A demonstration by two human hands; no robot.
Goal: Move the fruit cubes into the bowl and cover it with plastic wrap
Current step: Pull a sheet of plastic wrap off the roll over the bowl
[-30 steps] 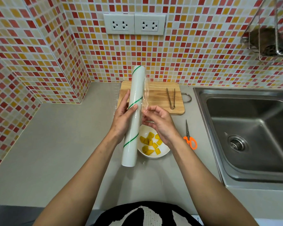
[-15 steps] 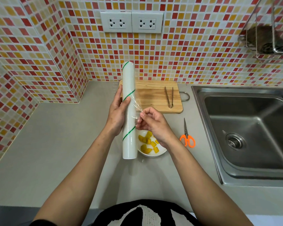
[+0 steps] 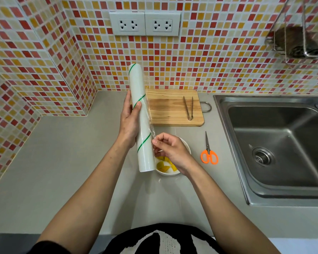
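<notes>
Head camera view, looking down at a grey bench (image 3: pixel 66 162) in a tiled kitchen corner. The left hand (image 3: pixel 129 123) was wrapped around a plastic wrap roll (image 3: pixel 140 114), holding it tilted upright above the bench. The right hand (image 3: pixel 171 153) had its fingertips pressed together, pinching the loose edge of film (image 3: pixel 151 123) just beside the roll. Directly under the right hand sat a white bowl (image 3: pixel 170 172), partly hidden, with yellow fruit cubes (image 3: pixel 163 165) already inside. Behind it lay a wooden cutting board (image 3: pixel 173 107) carrying metal tongs (image 3: pixel 188 108). Orange-handled scissors (image 3: pixel 208 153) lay to the right of the bowl, near a steel sink (image 3: pixel 275 149). The moving step looked finished; covering remained. Doing it well likely meant pulling the film out evenly, keeping it taut and flat so it did not cling to itself, and drawing out enough to overlap the bowl's rim.
</notes>
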